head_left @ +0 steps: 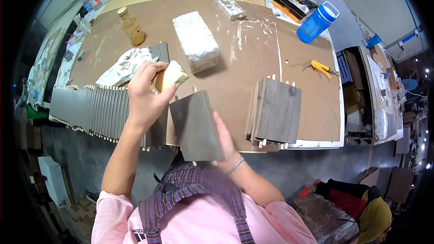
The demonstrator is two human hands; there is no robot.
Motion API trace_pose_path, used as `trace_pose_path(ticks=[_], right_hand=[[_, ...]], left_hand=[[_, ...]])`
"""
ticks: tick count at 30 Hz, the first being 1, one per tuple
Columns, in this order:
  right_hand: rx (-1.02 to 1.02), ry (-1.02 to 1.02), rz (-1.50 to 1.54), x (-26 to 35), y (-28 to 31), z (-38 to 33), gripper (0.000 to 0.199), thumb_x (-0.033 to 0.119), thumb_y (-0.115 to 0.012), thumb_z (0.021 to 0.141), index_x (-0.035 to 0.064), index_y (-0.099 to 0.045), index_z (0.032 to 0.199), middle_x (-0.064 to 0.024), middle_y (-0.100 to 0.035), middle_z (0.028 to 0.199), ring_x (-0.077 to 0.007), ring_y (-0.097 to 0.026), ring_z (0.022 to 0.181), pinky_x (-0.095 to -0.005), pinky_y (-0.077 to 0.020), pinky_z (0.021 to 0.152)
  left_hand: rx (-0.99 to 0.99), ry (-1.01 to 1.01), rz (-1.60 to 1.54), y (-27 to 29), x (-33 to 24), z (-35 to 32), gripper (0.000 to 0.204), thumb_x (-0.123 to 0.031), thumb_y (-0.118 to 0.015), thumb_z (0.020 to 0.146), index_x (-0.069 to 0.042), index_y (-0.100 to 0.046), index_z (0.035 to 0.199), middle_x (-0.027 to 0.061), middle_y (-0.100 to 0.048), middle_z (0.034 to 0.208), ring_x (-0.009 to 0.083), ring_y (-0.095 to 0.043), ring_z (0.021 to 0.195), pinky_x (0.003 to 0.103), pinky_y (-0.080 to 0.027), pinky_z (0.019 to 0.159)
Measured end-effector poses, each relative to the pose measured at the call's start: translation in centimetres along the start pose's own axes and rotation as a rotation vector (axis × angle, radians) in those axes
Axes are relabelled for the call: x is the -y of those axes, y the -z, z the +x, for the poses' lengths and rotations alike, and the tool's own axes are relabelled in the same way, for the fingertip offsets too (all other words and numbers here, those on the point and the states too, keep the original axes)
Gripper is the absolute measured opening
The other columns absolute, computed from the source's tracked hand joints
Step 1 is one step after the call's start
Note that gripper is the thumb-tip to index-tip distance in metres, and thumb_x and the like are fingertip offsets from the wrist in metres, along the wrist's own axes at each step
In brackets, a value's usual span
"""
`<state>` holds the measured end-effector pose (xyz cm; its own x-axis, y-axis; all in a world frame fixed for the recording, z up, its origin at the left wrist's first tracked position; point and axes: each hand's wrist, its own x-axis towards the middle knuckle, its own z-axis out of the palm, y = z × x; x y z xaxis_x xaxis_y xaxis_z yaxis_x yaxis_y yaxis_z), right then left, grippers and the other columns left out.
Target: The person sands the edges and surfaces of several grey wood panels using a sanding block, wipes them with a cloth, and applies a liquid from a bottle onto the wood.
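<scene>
My left hand (145, 91) is closed around a pale yellow sponge (171, 76), held just above the table's near edge. Against my right hand (227, 139) leans a grey wooden panel (196, 129), tilted, with light dowel pegs sticking out of its ends. The right palm and fingers support the panel's right edge and partly disappear behind it. To the left, a long row of similar grey panels (90, 108) stands packed on edge. A smaller stack of grey panels (276, 113) with pegs sits to the right. Beside the left hand lies a crumpled white cloth (129, 65).
On the brown tabletop (253, 58) stand a jar of yellowish liquid (131, 27) and a wrapped white block (195, 41). Farther right are a blue water bottle (318, 22) and a yellow air blow gun (322, 68). Another person (361, 203) is at the lower right.
</scene>
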<state>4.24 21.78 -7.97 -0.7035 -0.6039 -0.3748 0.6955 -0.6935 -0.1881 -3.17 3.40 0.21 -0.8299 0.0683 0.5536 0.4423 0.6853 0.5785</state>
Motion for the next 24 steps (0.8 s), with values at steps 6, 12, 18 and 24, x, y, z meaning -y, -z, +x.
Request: trace_pose_path(ticks=[6,12,18,24], right_hand=[[0.218,0.053,0.124,2.0,-0.5,0.5,0.067,0.060,-0.031,0.101,0.0073,-0.050,0.137,-0.0132,-0.062,0.126,-0.0281,-0.065,0.108,-0.0420,-0.0545,0.093],[0.141,0.118,0.098,2.5,0.6,1.2,0.067,0.059,-0.037,0.099,0.0054,-0.049,0.138,-0.0139,-0.059,0.131,-0.0278,-0.059,0.119,-0.0446,-0.0482,0.101],[0.207,0.149,-0.014,2.3,-0.7,2.4,0.084,0.067,-0.031,0.094,0.0013,-0.035,0.147,-0.0261,-0.050,0.138,-0.0465,-0.053,0.122,-0.0550,-0.0447,0.104],[0.171,0.110,-0.008,1.3,-0.4,3.2,0.083,0.066,-0.028,0.095,0.0009,-0.037,0.145,-0.0274,-0.053,0.134,-0.0437,-0.056,0.117,-0.0532,-0.0464,0.102]], left_hand=[[0.163,0.073,-0.158,0.7,-1.8,-3.5,0.035,-0.009,-0.077,0.070,0.004,-0.061,0.098,0.0100,-0.062,0.094,0.0186,-0.059,0.085,0.028,-0.047,0.077],[0.166,0.117,-0.205,1.7,-2.8,-6.1,0.038,-0.009,-0.079,0.067,0.003,-0.063,0.098,0.0156,-0.063,0.095,0.0254,-0.062,0.083,0.033,-0.050,0.074],[0.230,-0.188,-0.112,1.4,-4.8,-8.1,0.044,-0.011,-0.080,0.062,0.001,-0.065,0.102,0.0136,-0.063,0.092,0.0278,-0.060,0.079,0.036,-0.050,0.068],[0.228,-0.242,-0.093,0.6,-6.2,-8.1,0.046,-0.007,-0.080,0.056,-0.002,-0.067,0.099,0.0104,-0.063,0.092,0.0269,-0.060,0.076,0.035,-0.050,0.065]])
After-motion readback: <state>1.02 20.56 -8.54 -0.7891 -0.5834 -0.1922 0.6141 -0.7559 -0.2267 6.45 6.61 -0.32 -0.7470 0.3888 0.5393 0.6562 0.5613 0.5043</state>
